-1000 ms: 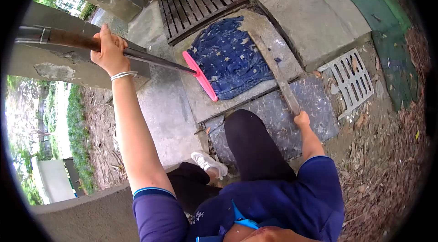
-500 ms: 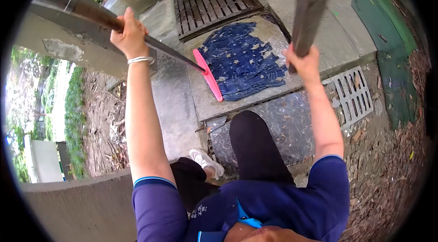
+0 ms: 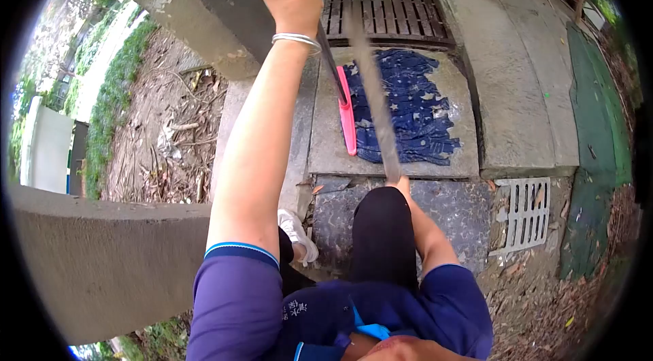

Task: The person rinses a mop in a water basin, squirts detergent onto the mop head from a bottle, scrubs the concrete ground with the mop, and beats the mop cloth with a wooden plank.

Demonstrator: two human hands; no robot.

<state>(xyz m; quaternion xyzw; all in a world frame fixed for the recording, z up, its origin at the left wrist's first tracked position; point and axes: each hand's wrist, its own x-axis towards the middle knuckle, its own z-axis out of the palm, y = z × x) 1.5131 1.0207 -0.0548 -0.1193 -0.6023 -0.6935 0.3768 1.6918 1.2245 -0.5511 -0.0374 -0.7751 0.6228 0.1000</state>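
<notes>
My left hand (image 3: 294, 0) is wrapped round the upper part of a mop's dark handle (image 3: 331, 55). The handle runs down to the mop's pink head bar (image 3: 347, 112), resting on concrete. From the bar's right side spread dark blue, star-patterned cloth strips (image 3: 415, 116), lying flat with ragged ends. Low in the view, my right hand (image 3: 401, 187) grips the near end of a long brownish-grey pole (image 3: 373, 89), blurred by motion. That pole crosses in front of the cloth. My raised knee hides part of the right hand.
A slatted drain cover (image 3: 388, 7) lies beyond the mop. Dark stone slab (image 3: 449, 218) is underfoot, with a pale plastic grate (image 3: 527, 215) to its right. A low wall (image 3: 102, 259) stands at left, a concrete post (image 3: 197, 7) behind it. Green matting (image 3: 592, 136) covers the right side.
My right hand has come down and left in the view, swinging the pole across the cloth. My left hand has shifted right and up. The whole view has turned; the mop bar stands more upright.
</notes>
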